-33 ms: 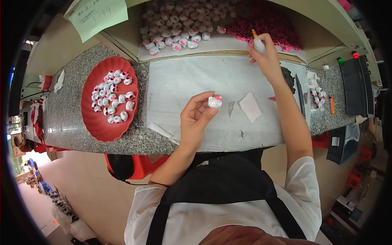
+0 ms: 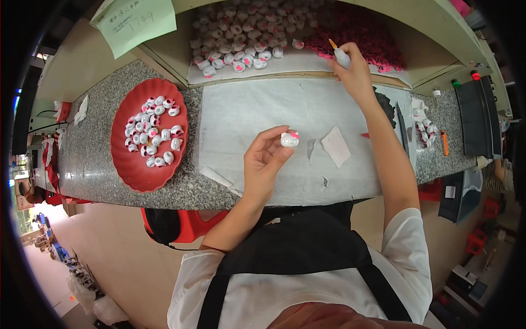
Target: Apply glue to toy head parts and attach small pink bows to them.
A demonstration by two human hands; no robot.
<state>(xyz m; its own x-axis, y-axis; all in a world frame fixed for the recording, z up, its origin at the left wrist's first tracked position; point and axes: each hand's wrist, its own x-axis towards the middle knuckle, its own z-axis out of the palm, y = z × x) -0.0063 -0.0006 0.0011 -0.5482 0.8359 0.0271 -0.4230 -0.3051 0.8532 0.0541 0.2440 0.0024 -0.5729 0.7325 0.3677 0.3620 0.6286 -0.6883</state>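
Above the paper-covered work area, my left hand [image 2: 263, 159] pinches a small white rounded figure piece [image 2: 289, 139] with pink patches between thumb and fingers. My right hand [image 2: 355, 71] reaches up to the shelf. A small white squeeze bottle [image 2: 342, 57] with an orange-yellow tip is gripped in it, the tip pointing up and left. That tip is next to a heap of small dark pink pieces [image 2: 356, 33]. To the left of the heap lies a large pile of similar white pieces [image 2: 241, 38], several with pink patches.
A red scalloped tray [image 2: 148, 178] at the left holds several white pieces with pink and dark parts. White paper [image 2: 235, 109] covers the bench, with a folded tissue [image 2: 335, 147] on it. At the right are an orange lighter [image 2: 444, 142] and a dark bin [image 2: 479, 118].
The bottle in my right hand has tilted and moved slightly left and up. The piece in my left hand has turned a little. The whole view has shifted slightly.
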